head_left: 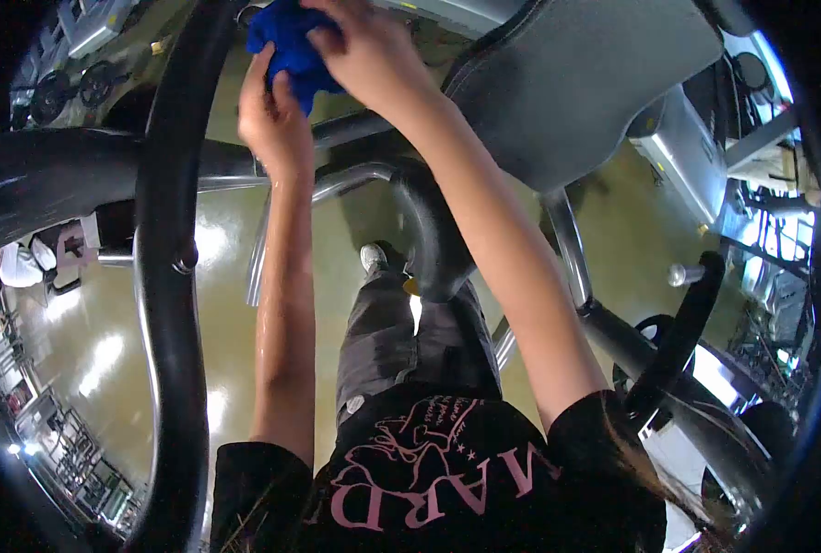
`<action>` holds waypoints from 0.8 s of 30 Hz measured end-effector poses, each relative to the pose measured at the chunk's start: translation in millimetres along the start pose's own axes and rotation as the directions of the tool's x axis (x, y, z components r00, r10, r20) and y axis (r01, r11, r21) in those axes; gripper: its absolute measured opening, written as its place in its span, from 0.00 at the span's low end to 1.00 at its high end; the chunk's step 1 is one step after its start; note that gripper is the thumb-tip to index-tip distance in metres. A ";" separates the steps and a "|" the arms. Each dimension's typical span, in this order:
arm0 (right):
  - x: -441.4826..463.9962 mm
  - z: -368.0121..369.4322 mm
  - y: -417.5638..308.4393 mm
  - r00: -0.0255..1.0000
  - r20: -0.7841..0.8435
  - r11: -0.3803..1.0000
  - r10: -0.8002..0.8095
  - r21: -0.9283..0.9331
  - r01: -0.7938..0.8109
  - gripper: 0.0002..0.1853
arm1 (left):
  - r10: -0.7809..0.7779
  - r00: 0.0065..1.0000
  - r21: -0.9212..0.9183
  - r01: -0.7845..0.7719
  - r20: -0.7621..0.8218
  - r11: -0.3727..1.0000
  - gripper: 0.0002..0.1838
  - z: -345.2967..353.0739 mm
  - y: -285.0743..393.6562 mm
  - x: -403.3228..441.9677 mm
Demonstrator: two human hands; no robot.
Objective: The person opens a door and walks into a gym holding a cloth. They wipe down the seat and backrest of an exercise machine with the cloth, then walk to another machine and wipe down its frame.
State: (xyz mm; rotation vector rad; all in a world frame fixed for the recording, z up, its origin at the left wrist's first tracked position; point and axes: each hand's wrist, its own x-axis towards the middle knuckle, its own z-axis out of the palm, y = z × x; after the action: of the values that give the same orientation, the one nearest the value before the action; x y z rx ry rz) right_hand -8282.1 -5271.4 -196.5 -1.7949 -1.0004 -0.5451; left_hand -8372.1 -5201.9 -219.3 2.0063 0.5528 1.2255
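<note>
A bunched blue cloth (293, 44) is at the top of the head view, between my two hands. My left hand (274, 129) grips its lower side, with fingers and thumb pressed into the fabric. From the right, my right hand (366, 53) holds the cloth with bent fingers; some fingertips are cut off by the frame's top edge. Close to the cloth on the left runs a thick black curved tube (169, 184) of a gym machine. A grey padded backrest (586, 83) lies to the right of my right forearm.
A black padded roller (433, 230) on a bent metal tube is in front of my legs. At lower right, a black machine arm (678, 341) ends in a peg. Weight plates (70, 90) and more gym equipment stand around the shiny floor (106, 359).
</note>
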 end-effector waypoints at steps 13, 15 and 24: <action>7.4 48.0 3.0 0.794 0.439 0.852 0.421 -0.492 -0.179 0.18 | 0.133 0.971 0.039 -0.144 0.199 0.989 0.23 24.9 -47.5 2.3; 13.6 54.1 -2.7 0.772 0.450 0.803 0.449 -0.582 -0.128 0.20 | 0.115 0.968 0.069 -0.134 0.224 0.989 0.23 25.6 -53.0 7.6; 36.3 74.5 -3.5 0.716 0.594 0.839 0.365 -0.543 0.023 0.14 | 0.179 0.978 -0.111 -0.168 0.104 0.980 0.21 38.4 -115.3 36.8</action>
State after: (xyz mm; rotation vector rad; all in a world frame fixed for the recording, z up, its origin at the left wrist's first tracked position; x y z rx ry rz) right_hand -8269.7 -5189.4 -200.0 -2.6660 -1.2097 0.0210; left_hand -8320.5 -5115.1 -296.3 2.0563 0.2584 1.2066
